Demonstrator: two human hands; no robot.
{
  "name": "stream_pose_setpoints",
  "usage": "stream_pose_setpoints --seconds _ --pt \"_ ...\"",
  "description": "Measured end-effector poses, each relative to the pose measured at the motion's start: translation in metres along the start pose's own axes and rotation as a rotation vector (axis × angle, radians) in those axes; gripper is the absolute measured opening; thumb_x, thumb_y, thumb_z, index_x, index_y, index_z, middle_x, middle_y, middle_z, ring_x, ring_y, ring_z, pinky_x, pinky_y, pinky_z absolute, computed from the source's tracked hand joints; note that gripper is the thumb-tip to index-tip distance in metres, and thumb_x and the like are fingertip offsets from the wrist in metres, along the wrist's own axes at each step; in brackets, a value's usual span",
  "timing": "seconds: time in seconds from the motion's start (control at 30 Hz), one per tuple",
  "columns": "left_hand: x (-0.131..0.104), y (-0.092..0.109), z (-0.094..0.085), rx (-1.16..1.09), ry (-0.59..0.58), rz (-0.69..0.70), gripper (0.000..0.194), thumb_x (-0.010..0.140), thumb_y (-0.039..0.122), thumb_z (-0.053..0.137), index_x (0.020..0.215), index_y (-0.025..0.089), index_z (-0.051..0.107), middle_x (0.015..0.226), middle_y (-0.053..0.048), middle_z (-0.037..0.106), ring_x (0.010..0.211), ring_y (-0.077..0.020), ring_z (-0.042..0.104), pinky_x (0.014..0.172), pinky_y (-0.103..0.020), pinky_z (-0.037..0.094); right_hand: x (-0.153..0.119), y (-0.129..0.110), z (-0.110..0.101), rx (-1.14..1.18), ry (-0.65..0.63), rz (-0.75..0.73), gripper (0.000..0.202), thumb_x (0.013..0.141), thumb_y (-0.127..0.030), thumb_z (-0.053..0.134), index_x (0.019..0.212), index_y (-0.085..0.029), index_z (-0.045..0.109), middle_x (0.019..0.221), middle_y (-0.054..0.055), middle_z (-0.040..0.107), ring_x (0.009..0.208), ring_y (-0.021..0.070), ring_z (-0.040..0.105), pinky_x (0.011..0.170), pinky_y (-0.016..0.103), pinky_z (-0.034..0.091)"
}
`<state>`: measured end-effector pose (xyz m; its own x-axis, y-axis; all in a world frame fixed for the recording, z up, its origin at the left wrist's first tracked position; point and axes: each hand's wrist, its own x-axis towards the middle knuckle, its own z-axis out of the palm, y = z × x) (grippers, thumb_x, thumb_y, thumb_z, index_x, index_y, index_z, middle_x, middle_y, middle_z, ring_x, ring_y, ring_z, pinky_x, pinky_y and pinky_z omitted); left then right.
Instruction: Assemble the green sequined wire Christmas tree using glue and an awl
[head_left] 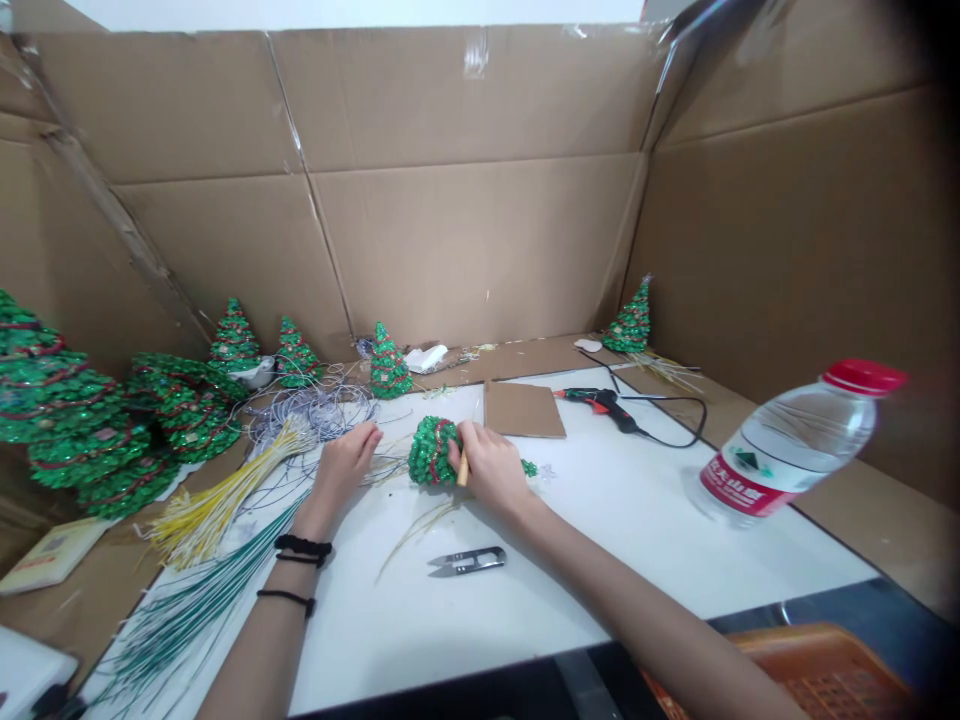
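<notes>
A small green tree with red trim (429, 450) lies on its side on the white table top, its star tip pointing right. My right hand (487, 465) is closed over it and also holds a short light wooden stick (463, 468). To the left, my left hand (351, 458) is closed near thin pale strands at the tree's base; whether it grips them is too small to tell. Thread snips (469, 562) lie in front of the tree, beside a few loose pale strands (412, 530).
Yellow strands (225, 500), green strands (202, 600) and tangled wire (300, 410) lie left. Finished trees (388, 362) stand behind and left. A cardboard square (523, 410), glue gun (611, 408) with cord and water bottle (795, 445) are right. An orange basket (825, 670) sits front right.
</notes>
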<state>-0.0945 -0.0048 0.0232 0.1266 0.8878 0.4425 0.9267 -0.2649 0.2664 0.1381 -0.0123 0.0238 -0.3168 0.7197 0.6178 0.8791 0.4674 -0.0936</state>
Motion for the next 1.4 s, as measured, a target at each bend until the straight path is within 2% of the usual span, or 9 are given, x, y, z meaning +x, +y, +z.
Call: stream_pose_setpoints --seconds 0.23,0.4,0.53,0.67,0.8,1.0,1.1,1.23,1.4 --pt "-0.001 -0.027 -0.004 0.113 -0.069 -0.171 0.048 0.090 0.044 0.028 0.060 0.020 0.055 0.057 -0.003 0.058 0.058 -0.0174 0.050 0.056 -0.026 0.026 0.001 0.001 0.001 0.064 -0.003 0.017 0.013 0.090 -0.025 0.041 0.082 -0.019 0.049 0.072 0.005 0.062 0.064 0.0180 0.056 0.054 0.028 0.027" --pt "0.002 0.004 -0.008 0.085 -0.095 0.085 0.036 0.091 0.032 0.026 0.079 0.020 0.058 0.070 -0.004 0.064 0.072 -0.0197 0.056 0.082 -0.035 0.030 0.001 0.005 0.003 0.081 0.018 0.018 0.013 0.090 -0.025 0.041 0.081 -0.019 0.049 0.070 0.004 0.062 0.064 0.0177 0.056 0.054 0.027 0.026" --pt "0.001 0.036 -0.001 -0.243 -0.159 0.102 0.030 0.092 0.032 0.028 0.095 0.020 0.056 0.085 -0.005 0.064 0.079 -0.0200 0.056 0.077 -0.033 0.035 0.001 0.006 0.005 0.078 0.026 0.001 0.013 0.090 -0.024 0.041 0.082 -0.019 0.049 0.070 0.004 0.062 0.064 0.0173 0.056 0.055 0.027 0.027" --pt "0.002 0.047 0.008 -0.670 -0.245 0.049 0.027 0.090 0.033 0.035 0.093 0.017 0.057 0.091 -0.007 0.063 0.083 -0.0189 0.056 0.076 -0.029 0.041 0.001 0.010 0.009 0.141 0.005 -0.003 0.015 0.091 -0.024 0.038 0.082 -0.019 0.049 0.072 0.004 0.062 0.065 0.0172 0.056 0.058 0.026 0.031" --pt "0.004 0.046 0.010 -0.924 -0.351 -0.060 0.031 0.086 0.037 0.044 0.098 0.015 0.061 0.103 -0.008 0.064 0.096 -0.0214 0.056 0.086 -0.032 0.041 0.002 0.013 0.011 0.346 -0.067 0.060 0.016 0.091 -0.027 0.036 0.084 -0.020 0.048 0.071 0.003 0.060 0.065 0.0176 0.057 0.059 0.025 0.035" --pt "0.004 0.041 0.014 -1.028 -0.380 -0.073 0.036 0.083 0.041 0.052 0.106 0.017 0.064 0.113 -0.008 0.064 0.107 -0.0232 0.053 0.095 -0.034 0.038 0.005 0.017 0.007 0.670 -0.064 0.339 0.022 0.091 -0.038 0.032 0.093 -0.023 0.048 0.070 0.001 0.060 0.059 0.0181 0.057 0.060 0.027 0.041" --pt "0.004 0.040 0.019 -1.092 -0.374 -0.112 0.039 0.079 0.044 0.056 0.105 0.016 0.066 0.112 -0.008 0.065 0.107 -0.0246 0.054 0.093 -0.034 0.039 0.008 0.023 0.011 0.764 0.005 0.355 0.023 0.084 -0.027 0.040 0.103 -0.021 0.050 0.095 0.008 0.064 0.084 0.0231 0.061 0.077 0.036 0.045" --pt "0.005 0.044 0.020 -1.172 -0.397 -0.196 0.042 0.074 0.047 0.062 0.101 0.015 0.068 0.106 -0.009 0.068 0.101 -0.0240 0.057 0.088 -0.032 0.041 0.013 0.032 0.014 1.122 0.030 0.395 0.057 0.071 -0.015 0.045 0.127 -0.024 0.042 0.130 0.010 0.049 0.121 0.0248 0.045 0.095 0.043 0.041" --pt "0.003 0.054 0.013 -1.223 -0.456 -0.265 0.041 0.073 0.047 0.062 0.098 0.015 0.069 0.095 -0.007 0.070 0.087 -0.0205 0.060 0.077 -0.028 0.043 0.029 0.029 -0.010 1.458 0.009 0.374 0.041 0.085 -0.034 0.045 0.125 -0.028 0.048 0.123 0.009 0.052 0.100 0.0235 0.059 0.079 0.041 0.053"
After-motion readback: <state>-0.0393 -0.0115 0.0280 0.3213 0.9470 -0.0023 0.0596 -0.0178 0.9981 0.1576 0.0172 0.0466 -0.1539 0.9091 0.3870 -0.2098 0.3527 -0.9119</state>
